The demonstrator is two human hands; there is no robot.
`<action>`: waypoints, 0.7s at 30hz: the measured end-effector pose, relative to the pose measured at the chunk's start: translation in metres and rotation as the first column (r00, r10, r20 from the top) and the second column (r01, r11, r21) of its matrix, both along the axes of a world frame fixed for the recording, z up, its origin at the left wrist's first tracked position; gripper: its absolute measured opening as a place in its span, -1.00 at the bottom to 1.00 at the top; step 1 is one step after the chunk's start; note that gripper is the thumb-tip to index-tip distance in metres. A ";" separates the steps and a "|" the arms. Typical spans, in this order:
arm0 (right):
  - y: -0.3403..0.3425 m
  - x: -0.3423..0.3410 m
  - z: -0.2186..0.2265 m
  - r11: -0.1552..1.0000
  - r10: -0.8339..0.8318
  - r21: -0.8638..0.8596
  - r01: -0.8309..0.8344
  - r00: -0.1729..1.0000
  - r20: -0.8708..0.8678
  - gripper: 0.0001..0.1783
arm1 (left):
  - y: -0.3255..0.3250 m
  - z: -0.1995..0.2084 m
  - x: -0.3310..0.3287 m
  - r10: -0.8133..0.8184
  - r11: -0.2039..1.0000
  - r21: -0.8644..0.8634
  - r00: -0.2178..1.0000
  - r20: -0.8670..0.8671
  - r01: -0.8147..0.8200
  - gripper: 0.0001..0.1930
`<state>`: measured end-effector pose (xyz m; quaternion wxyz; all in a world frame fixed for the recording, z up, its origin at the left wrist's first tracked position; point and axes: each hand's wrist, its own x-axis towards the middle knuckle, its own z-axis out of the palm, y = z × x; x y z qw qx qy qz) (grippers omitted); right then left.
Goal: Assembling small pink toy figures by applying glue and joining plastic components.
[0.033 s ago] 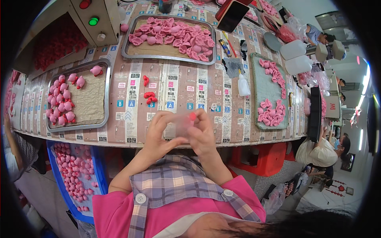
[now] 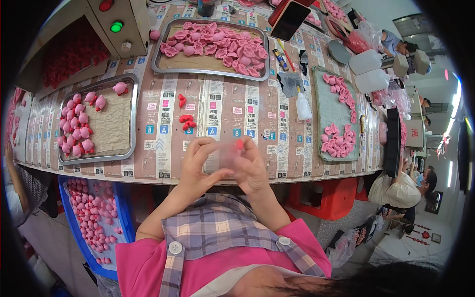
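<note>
Just above the near table edge, my left hand (image 2: pixel 197 167) and my right hand (image 2: pixel 253 171) face each other with curled fingers. A small red piece (image 2: pixel 239 144) shows at the fingertips of my right hand. Between the hands is a hazy pinkish blur, too smeared to name; my left fingers curl against it. Beyond my hands, small red moulded parts (image 2: pixel 187 122) lie on the table. To the left, a metal tray (image 2: pixel 115 155) carries round pink figures (image 2: pixel 79 121) with red bits.
A large tray (image 2: pixel 208 74) of pink moulded pieces stands at the back. On the right are a green tray (image 2: pixel 336 111), a white squeeze bottle (image 2: pixel 303 106) and a phone (image 2: pixel 291 22). A machine (image 2: pixel 118 29) stands back left. Below the table are a blue crate (image 2: pixel 123 208) and red stool (image 2: pixel 324 198).
My fingers have shifted very slightly, and the red piece sits a touch differently at my right fingertips. The trays and loose parts are unmoved.
</note>
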<state>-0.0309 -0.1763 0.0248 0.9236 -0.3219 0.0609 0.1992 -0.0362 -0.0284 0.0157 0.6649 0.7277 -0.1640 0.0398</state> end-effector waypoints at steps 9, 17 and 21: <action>-0.005 0.004 -0.012 0.974 0.148 -0.183 -0.132 0.986 0.079 -0.56 | 0.016 0.009 0.010 0.065 0.955 0.272 0.977 0.204 -0.120 -0.64; -0.002 0.001 -0.007 0.966 0.213 -0.147 -0.213 0.977 -0.015 -0.59 | 0.011 0.003 0.007 0.027 0.968 0.237 0.972 0.234 -0.084 -0.58; -0.002 0.001 -0.012 0.961 0.227 -0.154 -0.230 0.973 -0.035 -0.65 | 0.010 0.000 0.006 0.051 0.954 0.264 0.947 0.318 -0.141 -0.60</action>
